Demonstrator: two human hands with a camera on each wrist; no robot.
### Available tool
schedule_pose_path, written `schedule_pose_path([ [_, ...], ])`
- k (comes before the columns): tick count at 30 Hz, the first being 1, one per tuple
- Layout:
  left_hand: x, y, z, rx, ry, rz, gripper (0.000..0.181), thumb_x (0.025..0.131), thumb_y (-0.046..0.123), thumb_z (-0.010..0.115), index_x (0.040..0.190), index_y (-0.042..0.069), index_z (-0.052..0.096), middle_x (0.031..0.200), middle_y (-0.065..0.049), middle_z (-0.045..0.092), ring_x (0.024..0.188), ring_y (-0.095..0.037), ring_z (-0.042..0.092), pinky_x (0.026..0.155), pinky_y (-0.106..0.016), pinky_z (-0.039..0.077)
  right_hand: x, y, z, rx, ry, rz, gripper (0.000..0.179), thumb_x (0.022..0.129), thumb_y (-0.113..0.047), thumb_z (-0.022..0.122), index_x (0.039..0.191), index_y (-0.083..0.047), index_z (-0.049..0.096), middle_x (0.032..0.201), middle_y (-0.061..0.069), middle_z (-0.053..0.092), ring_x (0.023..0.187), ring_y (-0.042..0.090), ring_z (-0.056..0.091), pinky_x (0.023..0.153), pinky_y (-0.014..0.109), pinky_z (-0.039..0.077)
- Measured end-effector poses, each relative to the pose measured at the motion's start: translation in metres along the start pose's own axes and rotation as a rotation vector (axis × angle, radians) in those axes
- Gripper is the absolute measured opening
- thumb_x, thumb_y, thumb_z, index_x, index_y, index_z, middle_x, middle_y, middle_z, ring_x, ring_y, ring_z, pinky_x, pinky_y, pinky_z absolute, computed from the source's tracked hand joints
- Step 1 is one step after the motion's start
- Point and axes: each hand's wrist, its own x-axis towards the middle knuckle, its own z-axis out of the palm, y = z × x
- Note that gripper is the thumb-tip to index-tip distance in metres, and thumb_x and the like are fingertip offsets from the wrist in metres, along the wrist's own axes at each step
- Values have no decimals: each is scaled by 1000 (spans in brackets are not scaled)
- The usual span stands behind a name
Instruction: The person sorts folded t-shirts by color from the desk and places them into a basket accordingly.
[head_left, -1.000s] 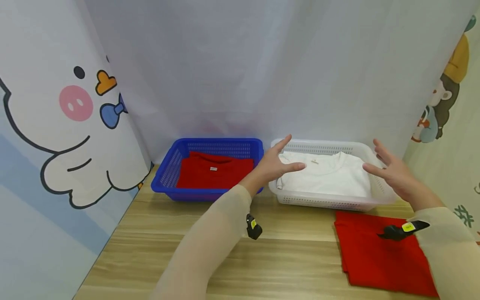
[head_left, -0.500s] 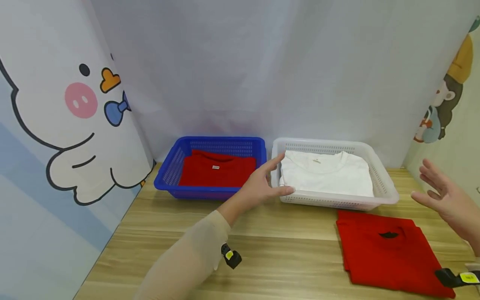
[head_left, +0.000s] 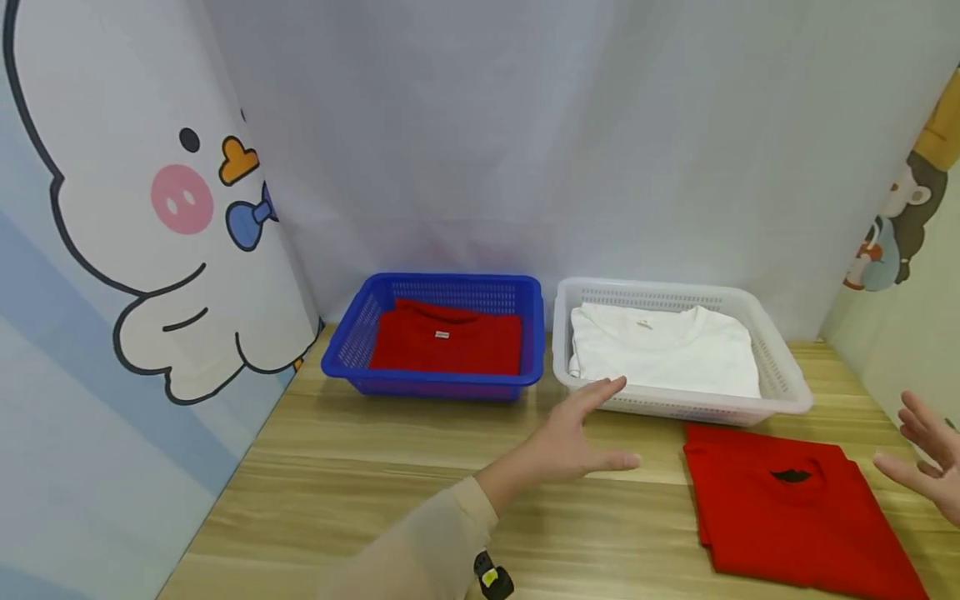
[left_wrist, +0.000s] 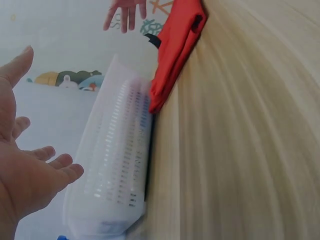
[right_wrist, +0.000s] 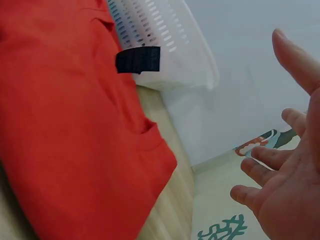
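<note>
My left hand [head_left: 566, 442] hovers over the table just in front of the white basket, thumb and fingers spread, holding nothing. At the right edge of the head view is my right hand [head_left: 930, 458], its fingers apart and nothing in them. Between the hands a folded red shirt [head_left: 802, 517] lies on the table, a dark tag at its neckline; in the right wrist view the red shirt [right_wrist: 75, 120] fills the left side. Behind it stands the white basket [head_left: 787, 383], with a folded white shirt [head_left: 667, 350] inside.
Left of the white basket stands a blue basket [head_left: 435, 386] holding a folded red shirt [head_left: 480, 346] with a small white label. A pale curtain [head_left: 450, 142] hangs behind both baskets. Cartoon-printed panels [head_left: 97, 250] flank the wooden table [head_left: 337, 467].
Both hands have come away from above the white basket toward me. The right hand has moved right, past the folded red shirt on the table. The shirts and baskets stay put.
</note>
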Motion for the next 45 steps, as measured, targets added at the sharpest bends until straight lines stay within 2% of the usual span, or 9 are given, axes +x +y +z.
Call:
schedule_pose_path([
  [4, 1, -1, 20, 1, -39, -59, 89, 77, 48, 78, 149, 42, 28, 156, 6, 23, 140, -20, 27, 106, -50, 34, 3, 42, 1, -1, -28, 42, 89, 97, -14, 57, 152, -33, -10, 152, -22, -8, 136, -9, -9, 100, 72, -11],
  [7, 2, -3, 35, 7, -73, -73, 88, 77, 50, 77, 149, 43, 28, 156, 4, 23, 140, -21, 28, 105, -48, 36, -1, 49, 6, 10, -44, 77, 88, 98, -18, 57, 152, -34, -11, 152, -19, -13, 137, -5, -13, 92, 79, -6],
  [10, 5, -3, 49, 19, -97, -75, 87, 77, 50, 77, 148, 44, 27, 156, 2, 24, 139, -21, 29, 104, -46, 38, -7, 37, 11, 26, -65, 116, 87, 99, -20, 55, 151, -32, -14, 156, 2, -18, 143, 19, -18, 92, 80, -5],
  [14, 11, -4, 65, 56, -108, -97, 87, 76, 52, 77, 147, 45, 28, 155, 2, 26, 138, -21, 32, 103, -43, 40, -14, 9, 16, 24, -117, 168, 88, 99, -22, 53, 150, -24, -19, 150, 29, -22, 135, 52, -17, 91, 81, -4],
  [19, 22, -5, 82, 167, -114, -105, 88, 74, 58, 75, 148, 40, 32, 153, 1, 30, 137, -20, 35, 101, -40, 42, -19, -8, 20, 8, -195, 187, 87, 100, -23, 51, 147, -7, -21, 146, 36, -23, 128, 63, -16, 89, 82, -3],
  [24, 31, -6, 97, 377, -141, -122, 91, 73, 71, 66, 150, 41, 26, 154, 1, 28, 141, -21, 27, 106, -44, 36, -23, -10, 22, -52, -266, 245, 91, 100, -31, 52, 146, -7, -23, 145, 33, -27, 127, 62, -19, 89, 82, 3],
  [29, 39, -7, 112, 541, -203, -195, 96, 70, 84, 52, 150, 48, 13, 157, 1, 22, 144, -26, 17, 109, -55, 28, -25, -7, 28, -54, -322, 243, 95, 98, -33, 55, 146, -5, -22, 145, 34, -27, 128, 59, -23, 91, 81, 0],
  [39, 54, 0, 143, 796, -318, -307, 98, 62, 97, 30, 144, 55, -2, 158, 6, 16, 146, -28, 10, 109, -60, 21, -24, 3, 39, -383, -348, 172, 105, 91, -46, 62, 147, 5, -10, 137, 52, 6, 118, 71, 9, 81, 82, 22],
  [45, 57, -1, 158, 875, -378, -313, 94, 63, 98, 20, 143, 56, -6, 158, 7, 13, 146, -23, 6, 111, -58, 16, -26, 2, 46, -467, -366, 202, 108, 88, -55, 60, 148, 3, -8, 137, 51, 4, 119, 72, -1, 76, 87, 10],
])
